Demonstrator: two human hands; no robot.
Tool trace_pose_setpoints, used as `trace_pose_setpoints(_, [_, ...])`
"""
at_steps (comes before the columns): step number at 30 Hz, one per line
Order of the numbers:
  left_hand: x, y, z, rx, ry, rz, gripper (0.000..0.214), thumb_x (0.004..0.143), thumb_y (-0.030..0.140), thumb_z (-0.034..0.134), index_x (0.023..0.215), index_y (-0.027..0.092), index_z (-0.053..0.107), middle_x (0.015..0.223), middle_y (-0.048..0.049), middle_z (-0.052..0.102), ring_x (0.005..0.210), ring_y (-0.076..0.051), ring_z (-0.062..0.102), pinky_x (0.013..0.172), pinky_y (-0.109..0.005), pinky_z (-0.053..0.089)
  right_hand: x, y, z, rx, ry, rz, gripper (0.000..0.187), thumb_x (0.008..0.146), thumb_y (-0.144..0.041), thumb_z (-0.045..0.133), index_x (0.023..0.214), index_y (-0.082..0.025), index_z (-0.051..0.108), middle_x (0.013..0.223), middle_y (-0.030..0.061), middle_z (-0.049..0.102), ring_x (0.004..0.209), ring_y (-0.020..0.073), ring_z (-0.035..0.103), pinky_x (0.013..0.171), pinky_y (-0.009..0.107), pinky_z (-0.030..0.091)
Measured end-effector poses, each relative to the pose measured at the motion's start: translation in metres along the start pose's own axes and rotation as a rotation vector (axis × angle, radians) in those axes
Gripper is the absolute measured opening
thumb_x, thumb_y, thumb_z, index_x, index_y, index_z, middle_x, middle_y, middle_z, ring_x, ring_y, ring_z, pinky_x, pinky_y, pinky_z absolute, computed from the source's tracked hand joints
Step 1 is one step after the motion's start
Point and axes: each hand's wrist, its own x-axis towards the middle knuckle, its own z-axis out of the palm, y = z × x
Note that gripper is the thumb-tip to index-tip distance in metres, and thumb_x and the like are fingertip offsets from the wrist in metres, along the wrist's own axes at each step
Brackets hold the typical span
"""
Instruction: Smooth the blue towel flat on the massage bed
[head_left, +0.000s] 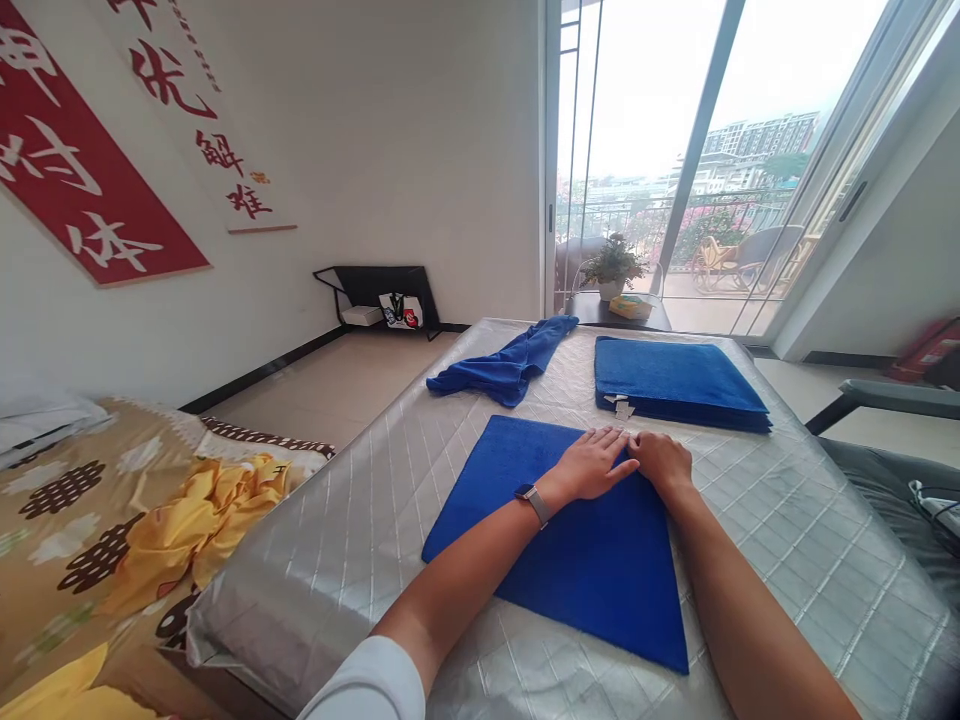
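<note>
Flat blue cloth (592,570): one, laid square on the near part of the table, both hands at its far edge; the forearm crosses over it.
Left hand (598,462): palm down on the cloth, fingers extended, thumb spread; grip wide, nothing enclosed.
Right hand (661,460): at the far right corner of the cloth, fingers curled, just beside the left fingertips; whether it pinches the fabric cannot be told, the fingertips being hidden.
Watch (532,500): dark face, grey band, on the left wrist.
Blue stack (679,375): several folded cloths, neatly layered, beyond the right hand; white tags (621,406) at its near left corner.
Loose blue cloth (510,362): crumpled, lying left of the stack.
Table cover (382,500): silver, quilted in diamonds, beneath all the blue cloths.
Potted plant (613,268): on a small dark table (585,313) by the glass doors.
</note>
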Motion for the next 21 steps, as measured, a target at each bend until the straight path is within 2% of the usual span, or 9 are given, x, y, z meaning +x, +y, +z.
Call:
trace_pose_setpoints(3, [0.014,0.022,0.008,-0.035,-0.005,-0.01,0.077,0.102,0.061,0.005,0.156,0.009,0.024,0.162,-0.0115,0.028,0.151,-0.018,0.021,0.122,-0.032,0.017,0.002,0.002,0.003,0.01,-0.016,0.011,0.043,0.098,-0.036,0.036,0.107,-0.021,0.075,0.107,0.0144,0.075,0.1,0.0283,0.071,0.084,0.037,0.052])
trace_pose_setpoints(5, [0.017,0.026,0.012,-0.042,-0.011,-0.036,0.078,0.101,0.061,0.005,0.157,0.008,0.02,0.163,-0.0117,0.025,0.151,-0.018,0.02,0.122,-0.032,0.017,0.002,0.002,0.004,0.013,-0.019,0.026,0.044,0.099,-0.035,0.034,0.106,-0.021,0.075,0.106,0.0147,0.075,0.1,0.0277,0.071,0.084,0.036,0.053])
trace_pose_setpoints(13, [0.012,0.014,0.012,-0.03,-0.025,-0.056,0.069,0.104,0.051,0.006,0.157,0.01,0.022,0.162,-0.0083,0.028,0.151,-0.018,0.02,0.123,-0.035,0.017,0.001,0.0,0.001,0.041,-0.022,0.044,0.049,0.099,-0.044,0.032,0.104,-0.025,0.077,0.105,0.0142,0.075,0.102,0.0283,0.071,0.085,0.038,0.053])
trace_pose_setpoints(18, [0.013,0.016,0.013,-0.048,-0.002,-0.116,0.075,0.103,0.054,0.005,0.155,0.004,0.025,0.161,-0.0135,0.03,0.15,-0.02,0.024,0.123,-0.035,0.016,-0.003,-0.005,-0.005,0.004,-0.038,0.052,0.05,0.099,-0.047,0.033,0.105,-0.023,0.077,0.106,0.0155,0.075,0.103,0.028,0.07,0.086,0.038,0.052])
trace_pose_setpoints(21, [0.013,0.017,0.012,-0.093,0.012,-0.129,0.077,0.103,0.057,0.004,0.154,0.004,0.026,0.16,-0.0141,0.03,0.15,-0.02,0.024,0.123,-0.035,0.016,-0.008,-0.009,-0.008,-0.043,-0.041,0.05,0.048,0.099,-0.044,0.034,0.107,-0.022,0.076,0.106,0.0161,0.075,0.102,0.0278,0.071,0.085,0.038,0.053])
